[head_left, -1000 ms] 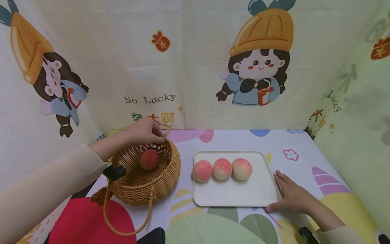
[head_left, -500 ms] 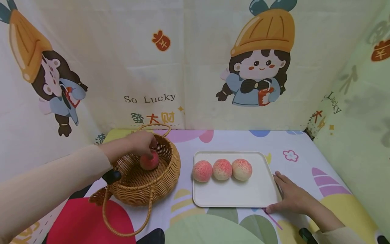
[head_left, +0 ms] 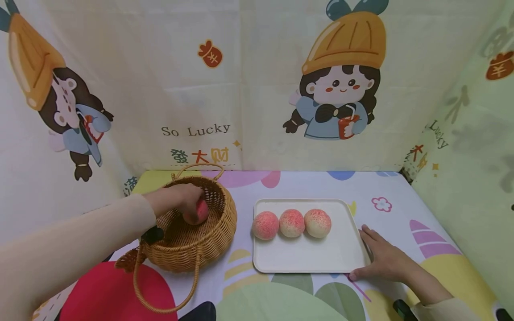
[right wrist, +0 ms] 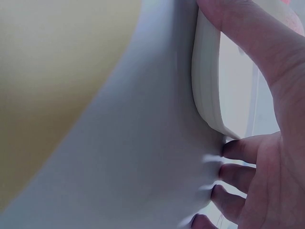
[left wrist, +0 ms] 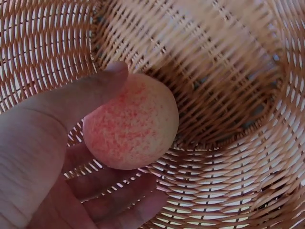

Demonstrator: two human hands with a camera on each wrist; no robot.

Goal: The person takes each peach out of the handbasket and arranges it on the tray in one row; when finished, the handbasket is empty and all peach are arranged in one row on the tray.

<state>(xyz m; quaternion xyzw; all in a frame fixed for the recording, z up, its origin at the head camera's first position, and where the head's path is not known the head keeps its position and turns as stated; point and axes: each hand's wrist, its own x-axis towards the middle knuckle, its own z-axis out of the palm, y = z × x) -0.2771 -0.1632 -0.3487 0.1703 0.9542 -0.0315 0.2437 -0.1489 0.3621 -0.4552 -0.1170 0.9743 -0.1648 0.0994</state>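
Note:
Inside the round wicker basket (head_left: 214,238) my left hand (head_left: 180,197) grips a pink peach (left wrist: 136,126). In the left wrist view its thumb lies over the top of the fruit and its fingers reach round the lower side. Three more peaches, pink and cream, sit in a row on the white tray (head_left: 289,259): a left one (head_left: 266,225), a middle one (head_left: 292,223) and a right one (head_left: 318,223). At the tray's right edge rests my right hand (head_left: 383,256), thumb and fingers spread along the rim.
One rope handle (head_left: 164,310) of the basket hangs toward the front, while the other handle (head_left: 201,165) stands up at the back. A brown woven flap (head_left: 130,260) sticks out at the basket's left. Printed cloth covers table and walls.
My left hand has come down from the basket's back rim onto the peach inside and now holds it. The right hand and the tray have stayed in place.

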